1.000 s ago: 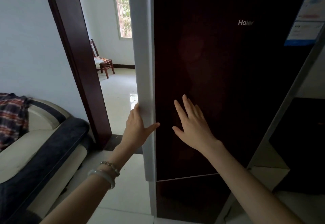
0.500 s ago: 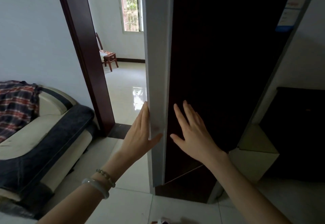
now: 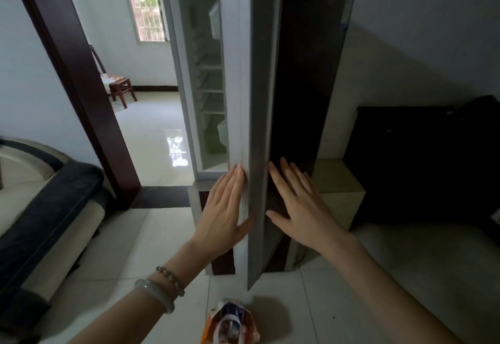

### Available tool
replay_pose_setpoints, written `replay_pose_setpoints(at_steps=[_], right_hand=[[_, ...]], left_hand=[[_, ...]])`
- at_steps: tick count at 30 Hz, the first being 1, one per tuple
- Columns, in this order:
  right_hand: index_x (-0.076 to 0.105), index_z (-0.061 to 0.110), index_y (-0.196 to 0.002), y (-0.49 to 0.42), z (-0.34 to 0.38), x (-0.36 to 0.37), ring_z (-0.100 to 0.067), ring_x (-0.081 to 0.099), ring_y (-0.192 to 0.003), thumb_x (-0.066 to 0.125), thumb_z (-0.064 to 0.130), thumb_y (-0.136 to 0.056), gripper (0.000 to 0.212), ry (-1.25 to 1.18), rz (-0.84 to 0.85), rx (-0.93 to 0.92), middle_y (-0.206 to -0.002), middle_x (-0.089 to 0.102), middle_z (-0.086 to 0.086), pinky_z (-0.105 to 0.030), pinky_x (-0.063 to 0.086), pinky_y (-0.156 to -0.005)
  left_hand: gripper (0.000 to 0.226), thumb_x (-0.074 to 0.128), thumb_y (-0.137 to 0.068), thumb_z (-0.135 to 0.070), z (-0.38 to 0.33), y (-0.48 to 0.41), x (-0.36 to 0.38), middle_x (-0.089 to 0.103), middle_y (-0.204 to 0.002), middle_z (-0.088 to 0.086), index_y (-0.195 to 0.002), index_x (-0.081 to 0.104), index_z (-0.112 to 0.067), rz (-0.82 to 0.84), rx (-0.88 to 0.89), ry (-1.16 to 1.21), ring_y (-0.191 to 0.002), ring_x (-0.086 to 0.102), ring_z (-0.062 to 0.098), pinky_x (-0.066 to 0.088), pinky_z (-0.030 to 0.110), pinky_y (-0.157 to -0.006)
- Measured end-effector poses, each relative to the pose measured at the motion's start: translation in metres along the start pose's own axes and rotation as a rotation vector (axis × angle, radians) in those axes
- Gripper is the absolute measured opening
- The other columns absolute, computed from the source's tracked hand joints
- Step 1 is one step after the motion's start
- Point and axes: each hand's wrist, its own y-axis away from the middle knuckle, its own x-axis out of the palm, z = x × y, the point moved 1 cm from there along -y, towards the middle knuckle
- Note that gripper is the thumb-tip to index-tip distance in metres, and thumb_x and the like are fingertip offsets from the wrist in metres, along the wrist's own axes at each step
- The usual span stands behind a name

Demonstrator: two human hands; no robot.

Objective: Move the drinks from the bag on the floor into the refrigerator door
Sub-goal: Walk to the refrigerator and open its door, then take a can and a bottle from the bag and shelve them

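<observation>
Both hands are flat and grip nothing: left hand (image 3: 226, 214) on the refrigerator door (image 3: 258, 127) inner edge, right hand (image 3: 300, 208) on its dark front. The bag (image 3: 230, 322) of drinks sits on the floor directly below; a wider swing risks striking it.

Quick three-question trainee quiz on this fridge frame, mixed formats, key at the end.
1. True or false: the refrigerator door is open enough to show the shelves inside.
2. Which hand lies on the door's dark outer face? A) left hand B) right hand C) neither
3. Fill in: the bag of drinks sits on the ____, at the bottom edge of the view.

Key: 1 true; 2 B; 3 floor.
</observation>
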Motion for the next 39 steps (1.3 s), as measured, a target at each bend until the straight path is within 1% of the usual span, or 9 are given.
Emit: replay_pose_setpoints(at_steps=[4,6,9,12,15,23,30,33,39], right_hand=[[-0.020,0.031,-0.141,0.035,-0.017,-0.020,-0.015,-0.011,-0.140,0.053,0.046,-0.088,0.091,0.003,-0.030,0.091,-0.157,-0.009,-0.001,-0.035,-0.002,-0.112],[-0.021,0.032,-0.140,0.052,-0.029,-0.027,-0.018,-0.007,-0.142,0.054,0.046,-0.087,0.093,0.020,-0.033,0.156,-0.157,-0.008,-0.001,-0.037,0.003,-0.115],[-0.029,0.037,-0.134,0.075,-0.042,-0.038,-0.018,-0.007,-0.143,0.055,0.046,-0.086,0.096,0.056,-0.057,0.223,-0.157,-0.009,-0.001,-0.035,0.000,-0.115],[-0.024,0.034,-0.136,0.098,-0.048,-0.051,-0.012,-0.012,-0.140,0.055,0.043,-0.087,0.093,0.041,-0.108,0.266,-0.154,-0.013,0.002,-0.036,0.000,-0.116],[-0.020,0.030,-0.139,0.119,-0.056,-0.061,-0.008,-0.015,-0.137,0.054,0.044,-0.088,0.091,0.061,-0.152,0.333,-0.148,-0.018,0.007,-0.033,-0.002,-0.115],[-0.010,0.024,-0.145,0.159,-0.063,-0.077,-0.013,-0.008,-0.140,0.059,0.036,-0.087,0.091,0.127,-0.250,0.486,-0.154,-0.010,-0.001,-0.037,0.005,-0.114],[0.000,0.020,-0.148,0.145,-0.049,-0.063,-0.015,-0.006,-0.141,0.055,0.033,-0.088,0.082,0.238,-0.278,0.448,-0.155,-0.002,-0.006,-0.039,0.008,-0.115],[0.008,0.015,-0.147,0.116,-0.046,-0.060,-0.016,-0.006,-0.141,0.059,0.030,-0.087,0.081,0.297,-0.246,0.414,-0.155,0.003,-0.009,-0.039,0.000,-0.110],[0.012,0.007,-0.146,0.051,-0.069,-0.047,-0.021,-0.001,-0.142,0.054,0.030,-0.087,0.076,0.459,-0.234,0.397,-0.155,0.009,-0.012,-0.040,-0.006,-0.117]], left_hand=[[0.088,0.056,-0.088,-0.040,-0.040,-0.006,0.013,0.013,-0.153,0.017,-0.147,0.000,-0.005,-0.006,0.109,0.012,-0.144,0.011,0.026,0.013,0.042,-0.117],[0.085,0.056,-0.089,-0.039,-0.058,-0.010,0.018,0.015,-0.153,0.018,-0.147,0.005,-0.003,-0.017,0.176,0.000,-0.143,0.014,0.028,0.014,0.045,-0.116],[0.079,0.055,-0.090,-0.038,-0.082,-0.018,0.026,0.013,-0.154,0.013,-0.146,0.013,-0.001,-0.019,0.264,-0.014,-0.142,0.015,0.029,0.015,0.047,-0.115],[0.079,0.053,-0.091,-0.039,-0.104,-0.028,0.035,0.007,-0.156,0.010,-0.147,0.009,-0.004,0.007,0.350,-0.030,-0.143,0.013,0.029,0.015,0.047,-0.115],[0.078,0.050,-0.092,-0.039,-0.123,-0.033,0.043,0.010,-0.155,0.011,-0.148,0.007,-0.006,0.012,0.412,-0.032,-0.143,0.013,0.030,0.016,0.047,-0.115],[0.070,0.048,-0.092,-0.037,-0.127,-0.031,0.060,0.017,-0.153,0.015,-0.145,0.020,-0.002,0.067,0.343,0.045,-0.142,0.014,0.027,0.012,0.043,-0.116],[0.068,0.039,-0.092,-0.038,-0.096,-0.037,0.085,0.022,-0.151,0.018,-0.145,0.017,-0.002,0.205,0.296,0.095,-0.142,0.016,0.026,0.021,0.047,-0.111],[0.068,0.039,-0.091,-0.039,-0.083,-0.045,0.106,0.024,-0.151,0.016,-0.145,0.018,-0.003,0.249,0.323,0.113,-0.141,0.019,0.027,0.023,0.047,-0.110],[0.064,0.012,-0.098,-0.047,-0.067,-0.081,0.142,0.027,-0.149,0.016,-0.144,0.018,-0.004,0.280,0.404,0.130,-0.139,0.025,0.028,0.020,0.043,-0.110]])
